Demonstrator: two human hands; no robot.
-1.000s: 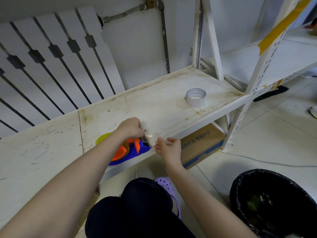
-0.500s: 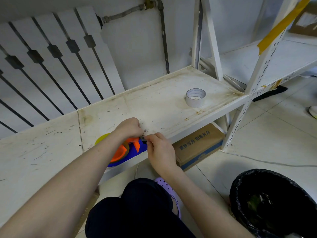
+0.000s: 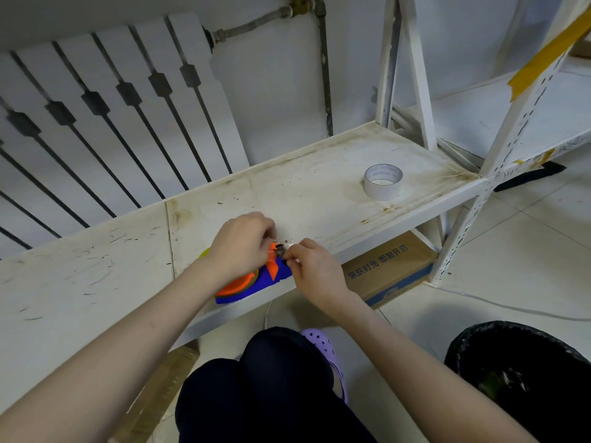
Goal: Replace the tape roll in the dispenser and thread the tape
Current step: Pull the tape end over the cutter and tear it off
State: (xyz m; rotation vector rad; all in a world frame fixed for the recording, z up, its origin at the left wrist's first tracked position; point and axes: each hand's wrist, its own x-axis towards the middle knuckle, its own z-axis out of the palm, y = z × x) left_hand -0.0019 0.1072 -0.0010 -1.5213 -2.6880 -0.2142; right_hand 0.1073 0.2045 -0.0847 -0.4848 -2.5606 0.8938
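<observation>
We read blue Chinese print on the side of a cardboard box [image 3: 388, 266] under the white shelf [image 3: 319, 193]: it looks like "家庭时光 即刻开启", though the first characters are blurred. Faint print lines the inner core of the white tape roll [image 3: 383, 181], too small to read.

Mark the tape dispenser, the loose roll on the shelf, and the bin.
tape dispenser [image 3: 256, 284], head view, blue body near the front edge
loose roll [image 3: 382, 187], head view, outer white wall
bin [image 3: 473, 342], head view, left rim
</observation>
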